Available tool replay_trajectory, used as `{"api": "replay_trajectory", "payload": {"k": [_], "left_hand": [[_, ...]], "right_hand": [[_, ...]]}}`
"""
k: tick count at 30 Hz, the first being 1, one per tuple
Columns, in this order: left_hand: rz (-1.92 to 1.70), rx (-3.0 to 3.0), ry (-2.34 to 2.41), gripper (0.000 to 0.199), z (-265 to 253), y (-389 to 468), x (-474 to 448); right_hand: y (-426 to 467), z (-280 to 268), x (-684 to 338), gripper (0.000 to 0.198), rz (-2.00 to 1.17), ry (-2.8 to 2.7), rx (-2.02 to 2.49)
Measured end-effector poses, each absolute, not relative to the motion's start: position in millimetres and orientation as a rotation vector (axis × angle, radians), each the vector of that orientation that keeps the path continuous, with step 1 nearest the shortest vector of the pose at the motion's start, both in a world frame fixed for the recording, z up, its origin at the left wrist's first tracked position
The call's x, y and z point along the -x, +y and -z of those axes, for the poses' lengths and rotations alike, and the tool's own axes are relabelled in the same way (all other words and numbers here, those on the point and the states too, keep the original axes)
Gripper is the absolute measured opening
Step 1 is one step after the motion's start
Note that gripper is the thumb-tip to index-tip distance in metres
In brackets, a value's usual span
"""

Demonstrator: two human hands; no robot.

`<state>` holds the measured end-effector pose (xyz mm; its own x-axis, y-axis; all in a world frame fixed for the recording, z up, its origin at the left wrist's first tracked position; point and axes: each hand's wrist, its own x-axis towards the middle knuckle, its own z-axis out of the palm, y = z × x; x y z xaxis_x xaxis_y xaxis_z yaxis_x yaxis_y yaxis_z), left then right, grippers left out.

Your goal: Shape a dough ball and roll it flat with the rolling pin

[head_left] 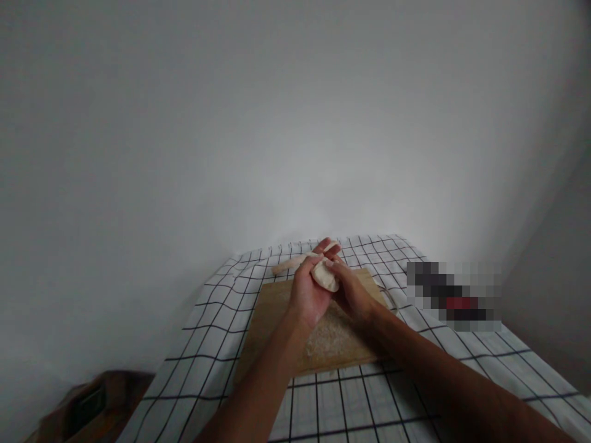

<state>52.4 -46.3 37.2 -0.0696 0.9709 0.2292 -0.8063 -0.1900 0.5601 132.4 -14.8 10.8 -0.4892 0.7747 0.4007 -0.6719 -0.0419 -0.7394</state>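
Note:
A pale piece of dough [325,277] is held between both hands above the wooden board. My left hand [305,294] cups it from below and the left, palm up, with its far fingers stretched past it. My right hand [351,290] closes on the dough from the right, its thumb pressed on top; its other fingers are mostly hidden. Another bit of pale material shows by the far fingertips, too small to name. Under the hands lies the wooden board [270,314], dusted with flour [329,339].
A rolling pin [287,266] lies behind the board, partly hidden by my left hand. A checked white cloth [217,314] covers the table. At the right edge is a pixelated dark and red object [455,296]. Low on the left stands a brown box-like thing [92,400]. Walls rise behind and right.

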Motion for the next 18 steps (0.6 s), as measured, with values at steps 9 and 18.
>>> {"api": "replay_trajectory", "payload": {"k": [9,18], "left_hand": [[-1.692,-0.693,0.452,0.038,-31,-42,-56],[-1.789,-0.626,0.49,0.043,-42,-46,-64]], "right_hand": [[-18,-13,-132,0.029,-1.861,-1.095,0.167],[-24,-21,-129,0.027,-1.63,-1.148,0.213]]}}
